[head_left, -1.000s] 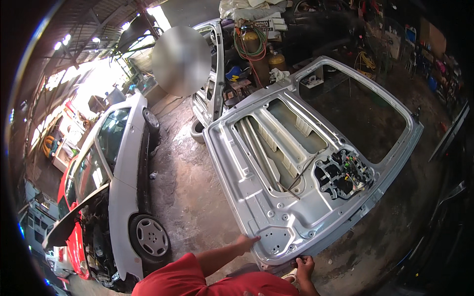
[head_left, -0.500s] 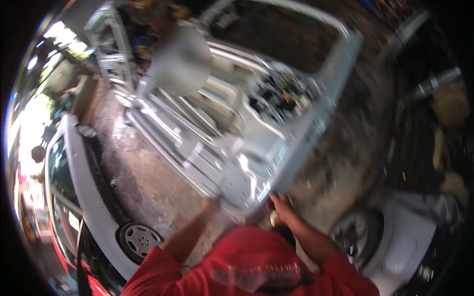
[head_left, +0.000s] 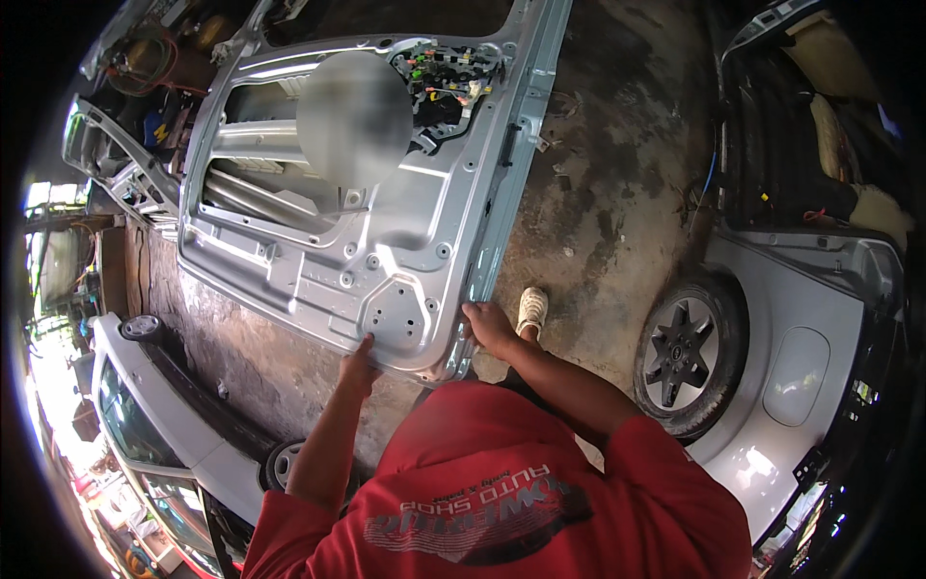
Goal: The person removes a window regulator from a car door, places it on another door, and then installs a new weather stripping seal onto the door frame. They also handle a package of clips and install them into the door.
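Car door (head_left: 415, 217), a glossy silver shell, stretches out ahead of the person in red (head_left: 482, 454), over the stained floor (head_left: 617, 193). The left hand (head_left: 360, 364) grips its near edge, thumb on the face; the right hand (head_left: 490, 326) is curled around the right edge, fingers partly hidden. Just beyond lies a shallow angular recess (head_left: 394, 314) dotted with small holes. Then come pressed ridges and long openings (head_left: 260, 104), partly blurred out. Farther sits a black module (head_left: 444, 108) with coloured connectors, and last the window opening (head_left: 386, 19).
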`<action>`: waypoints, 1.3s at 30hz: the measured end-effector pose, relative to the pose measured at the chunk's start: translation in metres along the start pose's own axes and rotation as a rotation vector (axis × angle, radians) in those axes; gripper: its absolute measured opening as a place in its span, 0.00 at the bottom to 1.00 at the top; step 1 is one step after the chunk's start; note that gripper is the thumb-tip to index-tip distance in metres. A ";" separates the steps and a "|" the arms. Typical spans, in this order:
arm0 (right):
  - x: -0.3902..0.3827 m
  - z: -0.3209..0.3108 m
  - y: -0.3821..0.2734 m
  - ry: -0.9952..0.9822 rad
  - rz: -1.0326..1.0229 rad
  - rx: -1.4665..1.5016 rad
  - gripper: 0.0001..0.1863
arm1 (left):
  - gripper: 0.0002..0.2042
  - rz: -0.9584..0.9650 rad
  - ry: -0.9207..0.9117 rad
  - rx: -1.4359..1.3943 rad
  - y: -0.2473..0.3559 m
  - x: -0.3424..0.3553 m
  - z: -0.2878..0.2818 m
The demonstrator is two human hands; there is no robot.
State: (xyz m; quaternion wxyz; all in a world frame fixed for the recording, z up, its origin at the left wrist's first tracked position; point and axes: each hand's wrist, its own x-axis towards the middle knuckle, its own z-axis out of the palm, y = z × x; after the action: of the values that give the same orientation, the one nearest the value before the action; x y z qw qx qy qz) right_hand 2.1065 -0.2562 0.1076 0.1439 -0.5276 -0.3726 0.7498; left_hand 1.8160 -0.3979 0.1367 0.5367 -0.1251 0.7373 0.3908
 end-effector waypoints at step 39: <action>-0.113 0.074 0.111 -0.438 0.540 -1.438 0.21 | 0.23 0.106 0.246 0.254 -0.228 -0.086 -0.398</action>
State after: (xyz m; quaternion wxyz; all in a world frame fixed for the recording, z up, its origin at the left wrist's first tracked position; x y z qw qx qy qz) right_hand 2.1052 -0.4304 0.1186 -0.4947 -0.4039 -0.6438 0.4215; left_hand 1.7114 -0.8526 0.1594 0.4327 -0.0641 0.8463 0.3040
